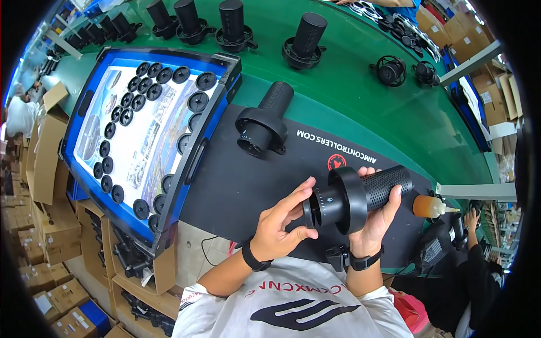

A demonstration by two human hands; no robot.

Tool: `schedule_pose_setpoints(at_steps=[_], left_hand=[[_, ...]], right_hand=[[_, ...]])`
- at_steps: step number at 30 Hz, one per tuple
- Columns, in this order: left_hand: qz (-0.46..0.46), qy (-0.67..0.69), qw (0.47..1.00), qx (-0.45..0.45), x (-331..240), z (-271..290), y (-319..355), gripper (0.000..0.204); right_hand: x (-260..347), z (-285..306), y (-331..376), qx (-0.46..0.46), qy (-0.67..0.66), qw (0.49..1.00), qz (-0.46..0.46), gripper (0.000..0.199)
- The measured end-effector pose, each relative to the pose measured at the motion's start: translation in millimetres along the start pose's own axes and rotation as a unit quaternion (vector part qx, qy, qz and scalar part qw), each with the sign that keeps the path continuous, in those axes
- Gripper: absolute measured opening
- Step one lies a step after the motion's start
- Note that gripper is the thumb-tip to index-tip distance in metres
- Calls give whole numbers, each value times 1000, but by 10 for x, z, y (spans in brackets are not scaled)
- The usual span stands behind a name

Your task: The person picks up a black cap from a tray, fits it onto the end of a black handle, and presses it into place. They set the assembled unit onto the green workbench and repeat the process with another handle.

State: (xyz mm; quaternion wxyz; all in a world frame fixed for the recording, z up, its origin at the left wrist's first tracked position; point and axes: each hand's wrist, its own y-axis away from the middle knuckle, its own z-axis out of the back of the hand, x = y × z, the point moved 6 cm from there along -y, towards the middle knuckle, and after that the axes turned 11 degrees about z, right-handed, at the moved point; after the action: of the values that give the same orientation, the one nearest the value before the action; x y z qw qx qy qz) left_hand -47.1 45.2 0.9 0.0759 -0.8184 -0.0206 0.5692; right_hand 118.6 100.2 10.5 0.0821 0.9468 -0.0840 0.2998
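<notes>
A black microphone (354,200) with a perforated barrel, a wide collar and a scale-marked end lies sideways in front of me. My right hand (372,225) is wrapped around the perforated barrel from below, its thumb along the near side. At the marked end, my left hand (282,219) grips the rim of a black round cap (308,214) between thumb and fingers. The cap sits against that end; whether it is fastened cannot be made out. Farther off, a similar microphone (262,121) rests on the black mat (225,186).
To the left stands a blue tray (194,160) with many loose black round caps (154,92). More microphones (304,42) line the green table (349,73). An orange-filled squeeze bottle (427,207) is right of my hand. Cardboard boxes (53,225) are stacked left; another person's hand (471,218) appears at right.
</notes>
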Motion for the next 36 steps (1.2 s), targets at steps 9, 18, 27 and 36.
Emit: schedule_pose_setpoints(at_steps=[9, 18, 27, 36], left_hand=[[-4, -27, 1000, -11, -2, 13, 13, 69], [13, -194, 981, -25, -39, 61, 56, 72], [66, -130, 989, 32, -75, 10, 103, 81], [124, -179, 974, 64, -89, 89, -32, 87]], right_hand=[[-20, -30, 41, 2, 4, 1000, -1, 45], [-74, 15, 162, 21, 37, 998, 43, 40], [-61, 37, 225, 47, 20, 998, 43, 41], [643, -411, 85, 224, 230, 915, 245, 50]])
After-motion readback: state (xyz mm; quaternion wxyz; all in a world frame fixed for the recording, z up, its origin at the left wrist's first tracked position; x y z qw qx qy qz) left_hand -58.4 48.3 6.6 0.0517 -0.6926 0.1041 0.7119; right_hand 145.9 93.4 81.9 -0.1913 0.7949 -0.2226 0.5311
